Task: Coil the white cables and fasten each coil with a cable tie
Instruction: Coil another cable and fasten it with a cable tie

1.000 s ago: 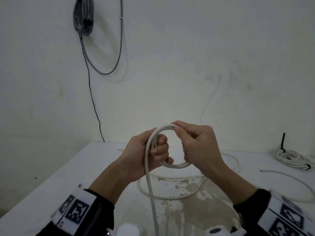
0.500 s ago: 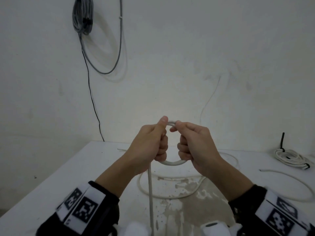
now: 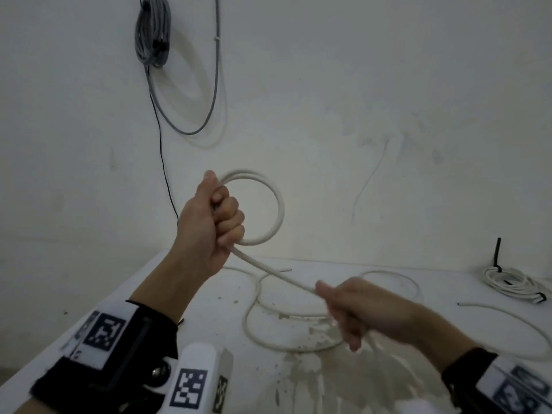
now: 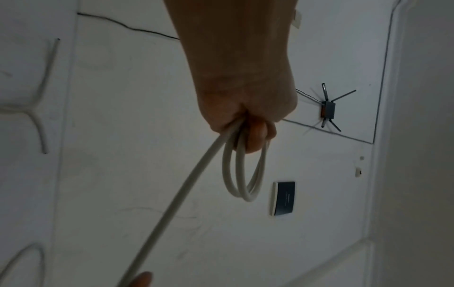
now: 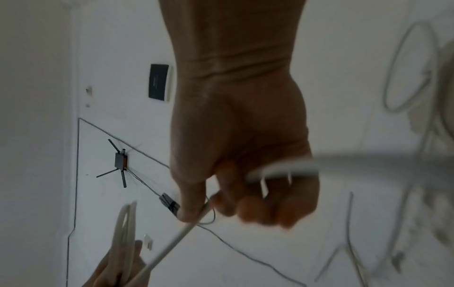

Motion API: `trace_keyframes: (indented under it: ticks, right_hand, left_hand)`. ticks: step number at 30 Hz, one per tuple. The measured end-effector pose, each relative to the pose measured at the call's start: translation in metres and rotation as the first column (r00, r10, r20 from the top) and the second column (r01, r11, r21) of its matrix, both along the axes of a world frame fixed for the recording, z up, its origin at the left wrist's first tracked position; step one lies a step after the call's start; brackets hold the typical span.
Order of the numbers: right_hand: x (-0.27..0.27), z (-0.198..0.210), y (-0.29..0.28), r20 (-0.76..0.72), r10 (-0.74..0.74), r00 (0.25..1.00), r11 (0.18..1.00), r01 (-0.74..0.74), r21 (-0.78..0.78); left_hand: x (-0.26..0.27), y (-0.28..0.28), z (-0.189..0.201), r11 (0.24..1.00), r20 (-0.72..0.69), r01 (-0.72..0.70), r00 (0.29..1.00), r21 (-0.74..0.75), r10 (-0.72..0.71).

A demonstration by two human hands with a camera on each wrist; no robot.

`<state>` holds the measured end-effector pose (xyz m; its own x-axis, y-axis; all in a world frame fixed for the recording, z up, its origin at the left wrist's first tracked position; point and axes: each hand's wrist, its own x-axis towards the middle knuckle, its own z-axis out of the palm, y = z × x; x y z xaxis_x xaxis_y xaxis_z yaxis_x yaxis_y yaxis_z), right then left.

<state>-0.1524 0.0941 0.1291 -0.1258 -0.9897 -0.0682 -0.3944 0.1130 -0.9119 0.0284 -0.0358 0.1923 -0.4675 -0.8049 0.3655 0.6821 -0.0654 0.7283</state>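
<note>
My left hand (image 3: 218, 216) is raised before the wall and grips a small coil of white cable (image 3: 279, 204), two loops (image 4: 242, 174) hanging from the fist (image 4: 248, 124). From the fist the cable (image 3: 274, 273) runs down to the right into my right hand (image 3: 352, 306), which is blurred and holds it with thumb and curled fingers (image 5: 245, 205). The rest of that cable lies in loose loops (image 3: 254, 318) on the white table (image 3: 191, 294).
A tied bundle of white cable (image 3: 513, 283) lies at the table's far right with a black tie. Another loose white cable (image 3: 507, 318) curves along the right edge. A grey cable coil (image 3: 152, 31) hangs on the wall at upper left.
The hands have parted. My left hand rose with the coil, now two loops, and my right hand slid down and right along the cable toward the table.
</note>
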Motion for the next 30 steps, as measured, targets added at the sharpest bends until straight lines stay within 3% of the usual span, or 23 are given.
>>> trace_keyframes:
  ticks: [2,5,8,11,14,18,20,22,25,28,30]
  right_hand:
    - [-0.016,0.015,-0.005,-0.057,-0.152,0.987,0.988,0.151,-0.022]
    - [-0.03,0.032,-0.013,0.295,-0.318,0.901,0.947,0.319,0.048]
    - [-0.023,0.048,-0.018,0.605,-0.298,0.739,0.936,0.349,0.034]
    - [-0.01,0.052,-0.022,0.665,-0.199,0.72,0.935,0.343,-0.091]
    - [0.008,0.052,-0.021,0.597,-0.164,0.785,0.933,0.32,-0.165]
    - [0.034,0.044,-0.016,0.355,-0.061,0.933,0.954,0.159,-0.254]
    - [0.042,0.04,-0.015,0.201,-0.077,0.977,0.936,0.14,-0.324]
    - [0.045,0.038,-0.017,0.167,-0.141,0.976,0.892,0.198,-0.407]
    - [0.049,0.035,-0.017,0.165,-0.244,0.956,0.81,0.295,-0.508]
    - [0.059,0.025,-0.019,-0.082,-0.32,0.944,0.735,0.193,-0.65]
    - [0.064,0.018,-0.021,-0.146,-0.354,0.924,0.709,0.163,-0.686]
  left_hand:
    - [0.001,0.002,-0.005,0.995,0.118,-0.012,0.993,-0.098,0.023]
    - [-0.004,0.008,-0.017,0.938,0.261,-0.049,0.954,-0.344,0.146]
    - [-0.013,0.013,-0.03,0.841,0.311,-0.049,0.916,-0.538,0.253]
    - [-0.022,0.016,-0.044,0.718,0.342,-0.03,0.865,-0.695,0.367]
    - [-0.028,0.019,-0.053,0.638,0.381,0.009,0.81,-0.77,0.447]
    - [-0.037,0.021,-0.057,0.665,0.398,0.023,0.816,-0.746,0.419]
    - [-0.04,0.02,-0.058,0.672,0.393,0.022,0.825,-0.74,0.406]
    - [-0.041,0.023,-0.06,0.701,0.414,0.041,0.831,-0.712,0.371]
    - [-0.042,0.026,-0.06,0.822,0.454,0.066,0.857,-0.566,0.243]
    - [-0.047,0.022,-0.062,0.898,0.379,0.069,0.918,-0.435,0.113]
    - [-0.047,0.022,-0.063,0.922,0.335,0.042,0.937,-0.385,0.098]
